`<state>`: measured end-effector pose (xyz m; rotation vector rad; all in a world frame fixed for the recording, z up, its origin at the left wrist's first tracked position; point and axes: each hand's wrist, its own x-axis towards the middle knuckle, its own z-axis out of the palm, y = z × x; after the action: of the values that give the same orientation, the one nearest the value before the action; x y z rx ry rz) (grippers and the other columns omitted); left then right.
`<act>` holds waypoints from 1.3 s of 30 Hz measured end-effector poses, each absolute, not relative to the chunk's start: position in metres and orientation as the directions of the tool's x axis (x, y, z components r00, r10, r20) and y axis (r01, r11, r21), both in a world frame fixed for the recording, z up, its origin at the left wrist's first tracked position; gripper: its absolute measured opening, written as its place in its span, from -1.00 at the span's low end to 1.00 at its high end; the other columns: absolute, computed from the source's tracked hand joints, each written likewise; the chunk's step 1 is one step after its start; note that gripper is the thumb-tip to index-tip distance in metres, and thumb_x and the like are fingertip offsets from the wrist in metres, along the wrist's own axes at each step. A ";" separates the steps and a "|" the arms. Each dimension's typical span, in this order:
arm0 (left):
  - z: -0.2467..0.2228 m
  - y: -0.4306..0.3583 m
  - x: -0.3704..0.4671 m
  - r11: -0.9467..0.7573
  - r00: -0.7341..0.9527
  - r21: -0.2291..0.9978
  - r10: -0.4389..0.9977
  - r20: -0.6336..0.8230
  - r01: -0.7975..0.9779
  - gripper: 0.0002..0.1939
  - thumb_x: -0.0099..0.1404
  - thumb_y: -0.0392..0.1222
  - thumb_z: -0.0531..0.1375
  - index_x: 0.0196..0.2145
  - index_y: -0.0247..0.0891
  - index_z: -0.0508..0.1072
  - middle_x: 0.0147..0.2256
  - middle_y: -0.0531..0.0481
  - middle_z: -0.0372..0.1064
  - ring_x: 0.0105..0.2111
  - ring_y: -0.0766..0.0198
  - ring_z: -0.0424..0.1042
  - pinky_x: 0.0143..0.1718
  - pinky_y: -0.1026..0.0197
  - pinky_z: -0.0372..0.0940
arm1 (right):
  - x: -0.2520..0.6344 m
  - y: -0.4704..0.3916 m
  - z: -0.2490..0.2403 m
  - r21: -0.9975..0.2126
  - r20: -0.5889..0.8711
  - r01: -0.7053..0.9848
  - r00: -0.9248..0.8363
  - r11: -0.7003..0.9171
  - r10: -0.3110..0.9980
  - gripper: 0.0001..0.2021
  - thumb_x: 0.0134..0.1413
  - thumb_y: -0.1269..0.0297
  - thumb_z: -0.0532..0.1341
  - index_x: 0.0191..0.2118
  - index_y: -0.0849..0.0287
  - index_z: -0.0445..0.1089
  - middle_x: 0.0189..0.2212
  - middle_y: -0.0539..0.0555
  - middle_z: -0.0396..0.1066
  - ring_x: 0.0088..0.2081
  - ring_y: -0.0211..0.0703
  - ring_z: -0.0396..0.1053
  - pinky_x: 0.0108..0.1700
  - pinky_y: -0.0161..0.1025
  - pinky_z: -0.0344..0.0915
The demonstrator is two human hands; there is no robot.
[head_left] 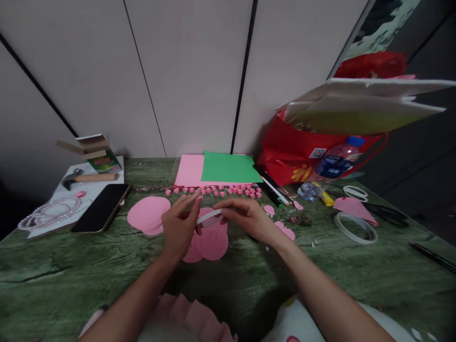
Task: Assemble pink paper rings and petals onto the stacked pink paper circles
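Observation:
A narrow white strip [209,217], perhaps tape, stretches between my hands above the table. My left hand [178,221] is closed around its left end, and a small pink piece [200,194] shows at the fingertips. The thumb and fingers of my right hand [247,217] pinch the strip's other end. Under both hands lie overlapping pink paper circles [213,244], partly covered. To the left of them is a stack of pink paper circles [147,213]. Several small rolled pink paper pieces [215,192] form rows just beyond my fingers.
Green and pink sheets [231,167] lie by the wall. On the left are a phone [101,207], a hammer [92,177], bead strings [53,213] and an opened box [103,159]. To the right stand a red bag [285,147] and a bottle [331,166], near a tape roll [355,229] and scissors [386,213].

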<state>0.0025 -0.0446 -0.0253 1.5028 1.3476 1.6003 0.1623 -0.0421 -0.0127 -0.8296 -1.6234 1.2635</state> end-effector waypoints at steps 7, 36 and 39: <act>-0.030 -0.051 0.007 -0.460 -0.304 0.797 0.753 0.584 0.391 -0.78 0.15 -0.24 0.17 -0.22 -0.16 0.48 -0.25 0.03 0.41 -0.75 0.57 0.23 -0.81 0.44 0.16 | 0.135 -0.045 -0.036 -0.962 0.272 0.010 0.065 0.272 0.960 -0.91 -0.13 0.32 0.23 -0.51 0.22 0.41 -0.29 0.12 0.42 -0.21 -0.15 0.37 -0.20 -0.24 0.33; -0.036 -0.049 0.002 -0.637 0.015 0.261 0.394 0.919 0.725 -0.76 0.11 -0.43 0.16 -0.25 -0.23 0.47 -0.34 -0.02 0.44 -0.41 0.37 0.44 -0.47 0.40 0.32 | 0.132 -0.049 -0.027 -0.943 0.019 -0.332 -0.016 0.013 1.000 -0.62 -0.53 0.33 0.41 -0.44 0.19 0.29 -0.25 0.10 0.43 -0.15 -0.12 0.39 0.00 -0.12 0.23; -0.035 -0.050 0.003 -0.634 0.006 0.282 0.413 0.911 0.720 -0.77 0.12 -0.42 0.16 -0.26 -0.23 0.47 -0.34 -0.01 0.44 -0.45 0.40 0.42 -0.53 0.42 0.29 | 0.132 -0.049 -0.027 -0.959 0.088 -0.275 -0.046 0.072 0.995 -0.70 -0.44 0.28 0.38 -0.59 0.19 0.21 -0.21 0.13 0.41 -0.14 -0.10 0.38 -0.04 -0.14 0.26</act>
<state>0.0027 -0.0496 -0.0352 2.3968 1.3983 1.9808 0.1319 -0.0492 -0.0271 -0.9177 -1.0806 1.3094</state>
